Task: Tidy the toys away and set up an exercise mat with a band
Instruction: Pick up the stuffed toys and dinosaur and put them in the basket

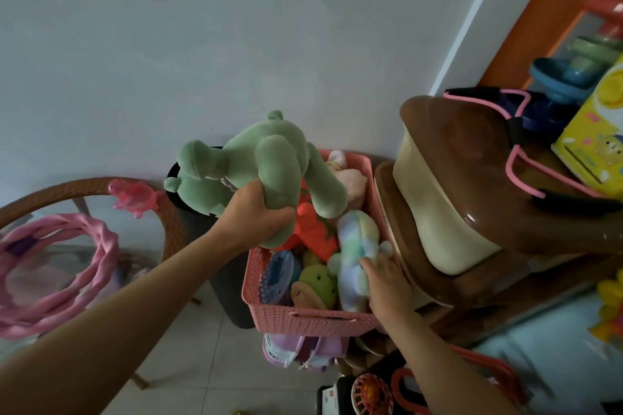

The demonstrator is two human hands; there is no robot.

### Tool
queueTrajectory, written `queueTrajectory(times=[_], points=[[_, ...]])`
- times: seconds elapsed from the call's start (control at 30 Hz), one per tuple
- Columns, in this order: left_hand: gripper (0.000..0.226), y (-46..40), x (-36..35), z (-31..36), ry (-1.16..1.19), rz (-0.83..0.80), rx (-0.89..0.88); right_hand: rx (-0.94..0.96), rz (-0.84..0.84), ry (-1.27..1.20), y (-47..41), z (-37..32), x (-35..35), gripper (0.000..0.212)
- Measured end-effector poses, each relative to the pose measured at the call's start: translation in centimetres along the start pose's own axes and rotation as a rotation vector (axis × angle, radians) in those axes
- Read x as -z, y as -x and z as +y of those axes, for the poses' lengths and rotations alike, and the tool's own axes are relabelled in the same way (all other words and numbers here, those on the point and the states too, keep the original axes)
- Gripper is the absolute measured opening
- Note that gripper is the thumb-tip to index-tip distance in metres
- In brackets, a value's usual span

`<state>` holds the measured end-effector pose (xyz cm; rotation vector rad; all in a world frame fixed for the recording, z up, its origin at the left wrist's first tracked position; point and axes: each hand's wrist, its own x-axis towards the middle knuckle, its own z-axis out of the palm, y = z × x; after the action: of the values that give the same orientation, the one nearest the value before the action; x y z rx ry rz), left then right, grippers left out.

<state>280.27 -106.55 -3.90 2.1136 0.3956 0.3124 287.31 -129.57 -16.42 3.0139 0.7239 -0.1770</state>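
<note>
The left hand [259, 212] grips a green plush toy [266, 162] above the far left rim of the crowded pink basket [313, 317]. The right hand [387, 280], fingers straight, presses a pastel plush [354, 246] against the basket's right wall, tight beside brown stacked furniture [455, 178]. Toys deeper in the basket are partly hidden.

1. The left hand [261, 212] is gripping a soft sage-green plush animal [256, 165] by one leg, fingers curled under it, holding it above the far end of a pink perforated plastic basket [317, 317].
2. The right hand [386, 274] is pressing its fingertips [369, 261] against a pastel rainbow-striped plush toy [354, 253] lying along the basket's right side.
3. Just left of those fingertips, a small lime-green stuffed toy [318, 280] and a round blue tin [278, 274] are lying in the basket.
4. Below the left hand's fingers, an orange plush toy [313, 229] is showing.
5. Right of the right hand, a brown and cream plastic seat [448, 185] is standing beside the basket.
</note>
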Motion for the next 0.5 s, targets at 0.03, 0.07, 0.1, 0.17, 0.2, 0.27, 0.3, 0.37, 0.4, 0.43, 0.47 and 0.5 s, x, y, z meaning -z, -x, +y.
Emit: queueTrajectory(times=[0.03, 0.07, 0.1, 0.17, 0.2, 0.27, 0.3, 0.37, 0.4, 0.43, 0.47, 0.5], points=[[0.022, 0.2, 0.2, 0.0, -0.012, 0.003, 0.005, 0.021, -0.062, -0.031, -0.6, 0.3, 0.1, 0.038], [0.020, 0.4, 0.3, 0.0, -0.025, -0.008, 0.011, 0.058, -0.133, -0.086, -1.3, 0.4, 0.8, 0.039], [0.020, 0.6, 0.3, 0.0, -0.042, -0.030, 0.015, 0.091, -0.194, -0.178, -2.2, 0.4, 2.0, 0.039], [0.020, 1.0, 0.5, -0.3, -0.108, -0.084, 0.007, 0.139, -0.156, -0.516, -4.2, 0.0, 5.6, 0.038], [0.021, 1.2, 0.5, -0.5, -0.156, -0.122, -0.011, 0.136, -0.075, -0.782, -4.9, -0.2, 7.5, 0.041], [0.029, 1.6, 0.9, -1.1, -0.237, -0.206, -0.095, 0.169, 0.040, -1.278, -5.4, -1.1, 11.4, 0.052], [0.036, 1.7, 1.2, -1.4, -0.264, -0.258, -0.156, 0.232, 0.034, -1.383, -5.3, -1.5, 12.9, 0.064], [0.055, 1.7, 1.7, -2.0, -0.309, -0.352, -0.264, 0.339, -0.116, -1.391, -5.2, -1.7, 14.9, 0.102], [0.064, 1.5, 1.9, -2.2, -0.322, -0.384, -0.287, 0.322, -0.190, -1.342, -5.4, -1.8, 15.5, 0.114], [0.071, 1.4, 2.2, -2.5, -0.331, -0.405, -0.283, 0.304, -0.234, -1.269, -5.4, -1.8, 15.9, 0.120], [0.076, 1.1, 2.3, -2.8, -0.344, -0.416, -0.265, 0.288, -0.228, -1.184, -5.1, -1.8, 15.9, 0.119], [0.078, 0.8, 2.3, -3.1, -0.362, -0.414, -0.243, 0.276, -0.158, -1.114, -4.6, -2.0, 15.6, 0.112]])
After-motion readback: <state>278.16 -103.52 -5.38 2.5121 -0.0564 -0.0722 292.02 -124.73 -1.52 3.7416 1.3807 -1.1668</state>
